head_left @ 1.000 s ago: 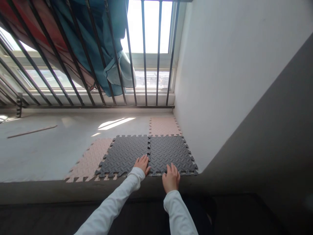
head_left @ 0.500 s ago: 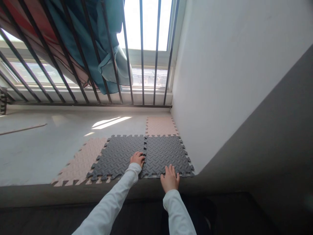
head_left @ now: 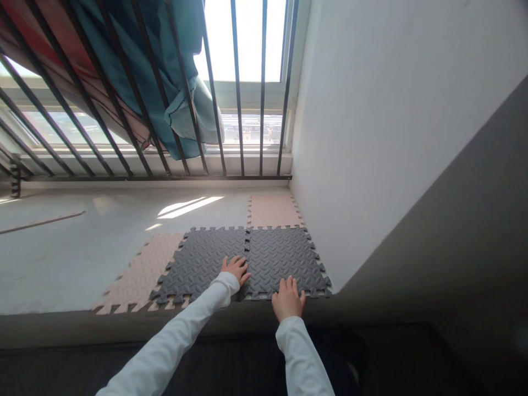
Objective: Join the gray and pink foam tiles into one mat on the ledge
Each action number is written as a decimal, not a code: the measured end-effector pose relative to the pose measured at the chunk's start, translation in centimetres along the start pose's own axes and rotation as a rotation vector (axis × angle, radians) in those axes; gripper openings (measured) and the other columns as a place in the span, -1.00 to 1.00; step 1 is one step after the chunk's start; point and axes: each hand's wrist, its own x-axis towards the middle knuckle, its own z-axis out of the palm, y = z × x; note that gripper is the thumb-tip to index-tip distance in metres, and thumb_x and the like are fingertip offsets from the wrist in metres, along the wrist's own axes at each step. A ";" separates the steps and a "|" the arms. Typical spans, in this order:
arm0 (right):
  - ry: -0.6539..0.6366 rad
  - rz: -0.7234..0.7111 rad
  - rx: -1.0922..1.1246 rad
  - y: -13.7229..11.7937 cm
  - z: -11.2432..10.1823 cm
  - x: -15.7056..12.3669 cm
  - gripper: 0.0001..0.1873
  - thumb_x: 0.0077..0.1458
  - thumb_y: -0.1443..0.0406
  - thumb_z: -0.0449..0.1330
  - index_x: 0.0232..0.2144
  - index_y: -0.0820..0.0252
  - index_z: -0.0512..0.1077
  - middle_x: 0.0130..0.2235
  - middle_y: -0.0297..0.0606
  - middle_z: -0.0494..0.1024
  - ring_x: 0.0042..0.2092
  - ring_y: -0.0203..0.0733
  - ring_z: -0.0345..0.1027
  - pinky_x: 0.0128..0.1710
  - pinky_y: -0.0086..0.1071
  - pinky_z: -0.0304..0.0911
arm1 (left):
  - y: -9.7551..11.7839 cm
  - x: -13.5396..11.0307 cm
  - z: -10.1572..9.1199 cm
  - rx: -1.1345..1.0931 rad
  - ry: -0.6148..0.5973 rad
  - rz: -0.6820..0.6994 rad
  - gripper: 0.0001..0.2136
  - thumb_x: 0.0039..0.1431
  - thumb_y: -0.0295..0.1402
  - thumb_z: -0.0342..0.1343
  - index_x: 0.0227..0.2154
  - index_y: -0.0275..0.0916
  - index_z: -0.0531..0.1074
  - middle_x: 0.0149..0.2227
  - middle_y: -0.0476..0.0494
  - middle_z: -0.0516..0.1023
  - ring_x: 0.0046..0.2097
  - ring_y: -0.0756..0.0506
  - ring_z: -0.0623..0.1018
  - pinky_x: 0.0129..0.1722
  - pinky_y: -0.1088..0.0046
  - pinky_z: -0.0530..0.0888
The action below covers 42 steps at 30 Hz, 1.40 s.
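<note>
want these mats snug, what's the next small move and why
Probably slide your left hand up the seam and press its far end: the two dark grey tread-pattern foam mats meet there, your hand rests nearer the near end, and the far tabs seem to show small dark gaps.

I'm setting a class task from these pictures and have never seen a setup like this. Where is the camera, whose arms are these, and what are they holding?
All the pictures come from one camera worn on a person's head, looking forward and down, so you see roughly what the wearer sees. There is no machine: the white-sleeved arms are the wearer's own. The left hand lies on a dark grey foam puzzle tile, beside its seam with a second grey tile. The right hand rests at that second tile's near edge. Neither hand holds anything. Two pink foam tiles adjoin them on a concrete ledge, beneath window bars and a teal cloth.
</note>
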 end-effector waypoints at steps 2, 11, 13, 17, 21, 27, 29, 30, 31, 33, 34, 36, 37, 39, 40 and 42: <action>-0.003 0.002 0.009 0.1 0.0 0.0 -0.47 -0.05 0.35 -0.07 0.02 0.24 0.24 0.17 -0.09 0.10 0.18 -0.10 -0.10 0.07 -0.04 -0.11 | 0.0 0.6 -0.2 -0.004 -0.001 -0.005 -0.59 0.12 -0.18 -0.18 0.05 -0.01 0.20 0.18 -0.04 0.13 0.19 -0.18 0.08 0.11 -0.11 -0.08; -0.039 0.001 0.045 0.5 -0.4 -0.1 -0.47 -0.06 0.35 -0.06 0.03 0.21 0.23 0.18 -0.14 0.08 0.19 -0.15 -0.12 0.08 -0.08 -0.13 | -0.2 1.9 -0.9 -0.010 0.021 0.011 -0.57 0.10 -0.16 -0.16 0.04 -0.12 0.22 0.13 -0.09 0.24 0.15 -0.16 0.17 0.11 0.07 0.09; -0.041 -0.001 0.055 0.5 -0.4 -0.1 -0.47 -0.06 0.35 -0.05 0.03 0.20 0.23 0.18 -0.15 0.08 0.19 -0.16 -0.12 0.09 -0.09 -0.14 | -0.4 2.6 -1.2 -0.001 0.042 0.000 -0.55 0.10 -0.16 -0.16 0.06 -0.14 0.19 0.16 -0.09 0.19 0.18 -0.16 0.10 0.13 0.11 0.07; -0.029 0.000 0.069 0.6 -0.3 -0.1 -0.47 -0.07 0.36 -0.05 0.03 0.18 0.23 0.18 -0.16 0.08 0.19 -0.16 -0.11 0.09 -0.10 -0.13 | -0.1 4.4 -1.1 -0.020 0.017 -0.068 -0.51 0.11 -0.15 -0.18 0.11 -0.13 0.11 0.22 -0.03 0.03 0.24 -0.17 -0.06 0.15 0.10 0.02; -0.037 0.005 0.075 0.6 -0.4 -0.2 -0.48 -0.06 0.35 -0.05 0.02 0.16 0.25 0.17 -0.17 0.09 0.18 -0.16 -0.09 0.09 -0.10 -0.11 | 0.3 5.8 -0.9 -0.015 -0.010 -0.080 -0.54 0.12 -0.18 -0.18 0.10 -0.15 0.13 0.17 -0.07 0.17 0.22 -0.13 0.00 0.15 0.09 0.01; -0.031 0.010 0.042 0.4 -0.5 -0.1 -0.49 -0.05 0.35 -0.04 0.02 0.20 0.25 0.17 -0.14 0.10 0.18 -0.12 -0.09 0.08 -0.06 -0.10 | -1.4 8.2 -2.2 0.009 -0.006 -0.009 -0.59 0.16 -0.18 -0.24 0.03 -0.13 0.23 0.10 -0.14 0.28 0.13 -0.09 0.23 0.09 0.30 0.17; -0.039 0.004 0.042 0.4 -0.5 -0.1 -0.49 -0.05 0.35 -0.04 0.02 0.18 0.25 0.17 -0.15 0.11 0.18 -0.12 -0.10 0.08 -0.06 -0.10 | -1.9 9.0 -2.5 0.006 -0.012 -0.023 -0.56 0.16 -0.17 -0.25 0.07 -0.16 0.16 0.15 -0.15 0.20 0.16 -0.09 0.17 0.09 0.30 0.17; -0.043 0.004 0.042 0.4 -0.5 -0.1 -0.50 -0.05 0.35 -0.04 0.01 0.18 0.26 0.17 -0.15 0.11 0.18 -0.12 -0.10 0.08 -0.07 -0.10 | -2.1 9.3 -2.5 0.003 -0.018 -0.030 -0.55 0.16 -0.17 -0.24 0.09 -0.18 0.13 0.16 -0.16 0.17 0.18 -0.10 0.13 0.10 0.28 0.16; -0.047 0.005 0.041 0.4 -0.5 0.0 -0.50 -0.04 0.35 -0.04 0.01 0.17 0.26 0.17 -0.16 0.11 0.18 -0.13 -0.10 0.07 -0.07 -0.10 | -2.1 9.5 -2.5 0.004 -0.023 -0.032 -0.53 0.15 -0.16 -0.23 0.10 -0.20 0.11 0.17 -0.17 0.15 0.20 -0.10 0.09 0.11 0.27 0.15; -0.053 0.010 0.036 0.3 -0.5 0.0 -0.51 -0.03 0.34 -0.04 0.01 0.17 0.26 0.17 -0.16 0.11 0.18 -0.12 -0.09 0.07 -0.07 -0.09 | -2.0 9.9 -2.3 0.015 -0.023 -0.023 -0.51 0.14 -0.13 -0.22 0.09 -0.23 0.13 0.14 -0.21 0.20 0.19 -0.11 0.11 0.11 0.28 0.14; -0.054 0.011 0.033 0.3 -0.5 0.0 -0.51 -0.03 0.34 -0.04 0.01 0.17 0.26 0.17 -0.15 0.11 0.18 -0.12 -0.09 0.07 -0.06 -0.09 | -1.9 10.1 -2.3 0.027 -0.015 -0.018 -0.51 0.13 -0.11 -0.22 0.07 -0.24 0.16 0.13 -0.22 0.23 0.17 -0.12 0.15 0.10 0.28 0.15; -0.051 0.012 0.028 0.2 -0.5 0.0 -0.53 -0.03 0.34 -0.03 -0.01 0.19 0.28 0.16 -0.12 0.12 0.18 -0.09 -0.08 0.06 -0.05 -0.08 | -1.6 10.5 -2.1 0.050 0.002 -0.023 -0.51 0.12 -0.08 -0.22 0.04 -0.22 0.21 0.10 -0.24 0.26 0.12 -0.14 0.22 0.10 0.23 0.14; -0.047 0.012 0.027 0.1 -0.5 0.0 -0.53 -0.03 0.33 -0.03 -0.01 0.19 0.28 0.16 -0.11 0.12 0.18 -0.08 -0.08 0.06 -0.04 -0.08 | -1.5 10.8 -2.1 0.052 0.010 -0.039 -0.51 0.11 -0.07 -0.22 0.04 -0.19 0.20 0.10 -0.24 0.24 0.11 -0.14 0.24 0.10 0.18 0.13; -0.039 0.013 0.026 0.1 -0.5 0.1 -0.55 -0.03 0.33 -0.02 -0.03 0.18 0.30 0.15 -0.10 0.13 0.17 -0.07 -0.07 0.05 -0.03 -0.07 | -1.1 11.6 -1.8 0.033 0.022 -0.092 -0.50 0.11 -0.06 -0.22 0.08 -0.15 0.14 0.15 -0.23 0.17 0.15 -0.16 0.17 0.11 0.09 0.10; -0.037 0.013 0.026 0.1 -0.4 0.1 -0.55 -0.03 0.33 -0.02 -0.04 0.18 0.30 0.15 -0.11 0.14 0.17 -0.06 -0.06 0.05 -0.03 -0.06 | -0.9 11.9 -1.7 0.017 0.022 -0.121 -0.49 0.11 -0.07 -0.22 0.10 -0.14 0.10 0.17 -0.22 0.12 0.18 -0.16 0.12 0.11 0.06 0.08; -0.034 0.012 0.027 0.1 -0.3 0.1 -0.56 -0.04 0.33 -0.01 -0.05 0.16 0.31 0.15 -0.11 0.15 0.16 -0.06 -0.04 0.04 -0.03 -0.06 | -0.4 12.7 -1.6 -0.007 0.013 -0.160 -0.49 0.12 -0.09 -0.22 0.12 -0.14 0.07 0.21 -0.19 0.05 0.21 -0.14 0.04 0.12 0.04 0.06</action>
